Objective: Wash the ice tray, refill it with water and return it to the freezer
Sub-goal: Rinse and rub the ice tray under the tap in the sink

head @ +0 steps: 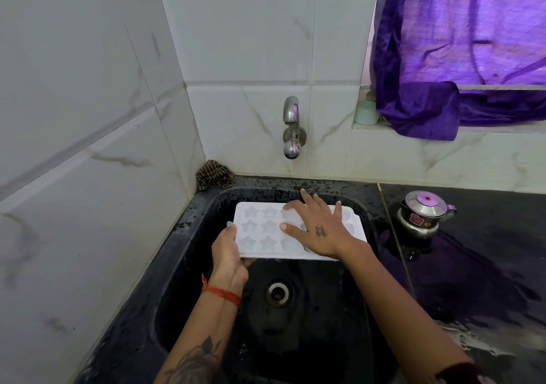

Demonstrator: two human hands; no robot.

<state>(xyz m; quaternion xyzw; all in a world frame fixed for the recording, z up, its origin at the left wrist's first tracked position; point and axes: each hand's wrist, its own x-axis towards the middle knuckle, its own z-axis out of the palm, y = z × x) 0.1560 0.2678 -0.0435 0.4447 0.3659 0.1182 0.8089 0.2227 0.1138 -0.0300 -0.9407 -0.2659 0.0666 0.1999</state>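
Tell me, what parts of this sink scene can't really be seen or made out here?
- Head view: the right hand lies flat over the ice tray, hiding its right-side moulds.
- The left hand covers the tray's near-left corner.
- Whether the moulds hold water: too pale to tell.
- The label on the small metal kettle: too small.
- The purple curtain hides the window.

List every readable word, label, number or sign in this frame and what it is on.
None can be read.
Red label on the steel kettle: too blurred.
Small yellow sticker beside it: blurred.
Tattoo on the right hand: cannot make out.
Ice tray, tap: no text visible.
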